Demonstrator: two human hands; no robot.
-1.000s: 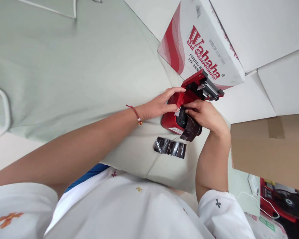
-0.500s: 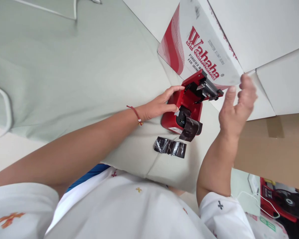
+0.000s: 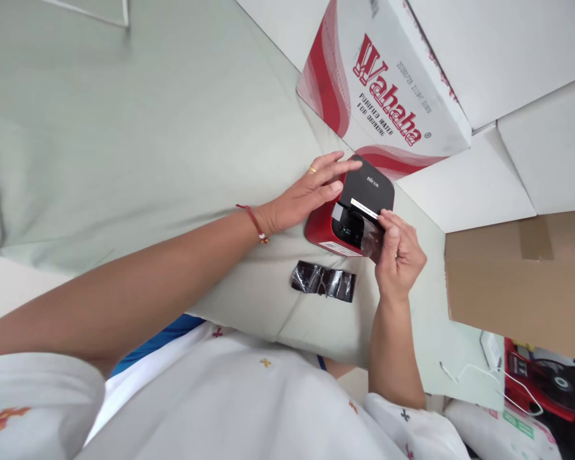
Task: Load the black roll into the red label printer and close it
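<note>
A small red printer (image 3: 322,233) with a black lid (image 3: 368,186) sits on pale green fabric (image 3: 148,128), its lid down. My left hand (image 3: 306,191) lies flat against the printer's left side and lid, fingers stretched out, steadying it. My right hand (image 3: 398,250) is curled at the printer's front right, pinching the dark strip of film (image 3: 371,235) that hangs out of the slot. A separate crumpled piece of dark film (image 3: 323,282) lies on the fabric just below the printer.
A white and red Wahaha carton (image 3: 388,83) stands just behind the printer. White boxes (image 3: 531,96) and a brown cardboard box (image 3: 522,275) fill the right side. A red device with white cable (image 3: 541,377) lies at the lower right.
The printer's lid, open before, is now down. My right hand lifted away to the right, then came back to the printer's front and pinched the film strip.
</note>
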